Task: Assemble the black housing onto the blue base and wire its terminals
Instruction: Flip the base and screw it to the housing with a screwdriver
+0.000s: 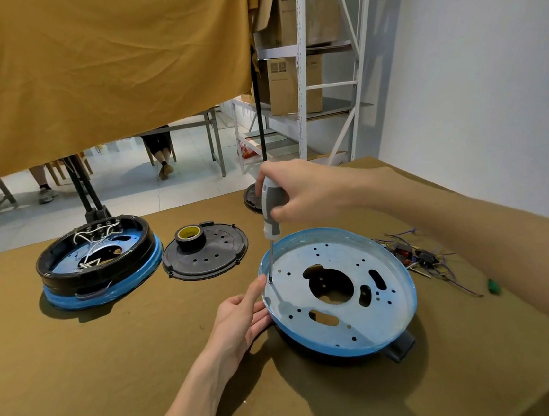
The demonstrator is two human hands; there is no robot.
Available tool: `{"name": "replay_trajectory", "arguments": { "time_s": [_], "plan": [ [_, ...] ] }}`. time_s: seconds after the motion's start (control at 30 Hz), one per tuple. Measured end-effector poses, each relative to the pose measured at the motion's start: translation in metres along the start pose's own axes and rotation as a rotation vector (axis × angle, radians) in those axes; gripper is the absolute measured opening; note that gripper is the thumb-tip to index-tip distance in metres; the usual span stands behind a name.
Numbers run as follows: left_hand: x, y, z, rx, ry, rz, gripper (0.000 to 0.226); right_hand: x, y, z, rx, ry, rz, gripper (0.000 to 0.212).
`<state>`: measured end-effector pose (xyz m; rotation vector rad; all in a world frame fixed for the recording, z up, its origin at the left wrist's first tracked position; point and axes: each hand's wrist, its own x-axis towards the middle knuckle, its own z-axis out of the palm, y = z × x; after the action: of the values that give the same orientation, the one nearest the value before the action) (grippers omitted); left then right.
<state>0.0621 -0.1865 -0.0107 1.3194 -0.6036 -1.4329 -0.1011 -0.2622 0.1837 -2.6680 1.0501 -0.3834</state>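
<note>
Screwdriver (270,208) standing gripped in right hand (298,192) at centre frame | left hand (243,314), fingers relaxed, steadying blue base (394,283) rim | base looking stiff, light, best braced at rim.

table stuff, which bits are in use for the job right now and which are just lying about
In use: blue base, screwdriver gripped by right hand, left hand steadying the rim.

Lying about: tape roll, black perforated cover, finished unit, loose wires.

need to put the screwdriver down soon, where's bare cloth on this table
Bare cloth lies near the front edge, left of the left hand, below the assembled unit. It is crowded right of the blue base, where the wire bundle lies.
</note>
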Motion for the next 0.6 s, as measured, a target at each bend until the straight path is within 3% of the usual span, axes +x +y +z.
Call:
{"name": "replay_trajectory", "arguments": {
  "time_s": [0.07,0.17,0.3,0.37,0.43,0.53,0.6],
  "plan": [
    [0.000,0.000,0.000,-0.008,0.005,0.000,0.121,0.005,-0.008,-0.004,-0.121,-0.001,-0.010,0.021],
    [0.000,0.001,0.000,-0.013,0.005,-0.003,0.126,0.013,-0.016,-0.003,-0.450,0.034,0.009,0.042],
    [0.001,0.001,0.000,-0.017,0.011,-0.011,0.127,0.016,-0.019,-0.011,-0.145,-0.197,0.073,0.039],
    [0.001,0.000,0.000,-0.015,0.014,-0.008,0.126,0.019,-0.019,-0.008,-0.210,-0.138,0.054,0.026],
    [0.001,0.000,0.000,-0.013,0.012,-0.006,0.124,0.022,-0.020,-0.008,-0.320,-0.093,0.056,0.031],
    [0.002,0.000,0.000,-0.009,0.004,-0.009,0.122,0.024,-0.020,-0.015,-0.210,-0.229,0.079,0.025],
    [0.002,0.000,0.000,-0.009,0.001,-0.013,0.121,0.025,-0.019,-0.013,-0.277,-0.181,0.074,0.019]
  ]
}}
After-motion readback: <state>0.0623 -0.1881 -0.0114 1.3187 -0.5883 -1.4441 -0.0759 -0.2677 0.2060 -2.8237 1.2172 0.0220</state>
